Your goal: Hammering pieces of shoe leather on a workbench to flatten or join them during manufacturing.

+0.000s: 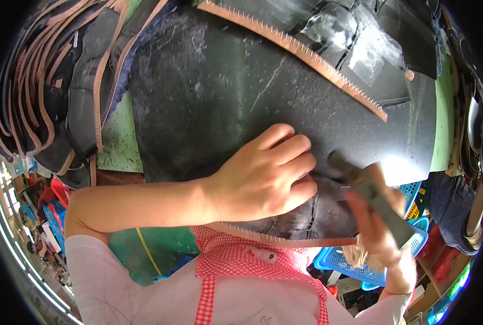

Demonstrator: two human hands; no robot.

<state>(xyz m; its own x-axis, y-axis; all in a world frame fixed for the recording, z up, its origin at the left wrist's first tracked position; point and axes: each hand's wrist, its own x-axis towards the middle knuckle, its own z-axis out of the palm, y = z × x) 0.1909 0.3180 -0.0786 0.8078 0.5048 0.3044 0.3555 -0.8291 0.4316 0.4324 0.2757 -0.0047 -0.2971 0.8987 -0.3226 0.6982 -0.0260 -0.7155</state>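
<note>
A dark piece of leather [331,208] with a brown, zigzag-stitched edge lies at the near side of the black work surface [214,81]. My left hand [268,173] rests over its left part with the fingers curled in. Its fingertips are hidden, so what they pinch cannot be made out. To the right, my right hand [374,216] is closed round a grey, bar-shaped tool that looks like a hammer [382,200]. Motion blurs both hand and tool. The tool's dark end points toward the left hand, just above the leather.
Similar dark pieces with a stitched brown edge [301,49] lie at the far right. A heap of stitched strips [41,92] fills the far left. Blue plastic baskets [355,265] stand below the table at right. A dark cloth [450,211] hangs beyond them.
</note>
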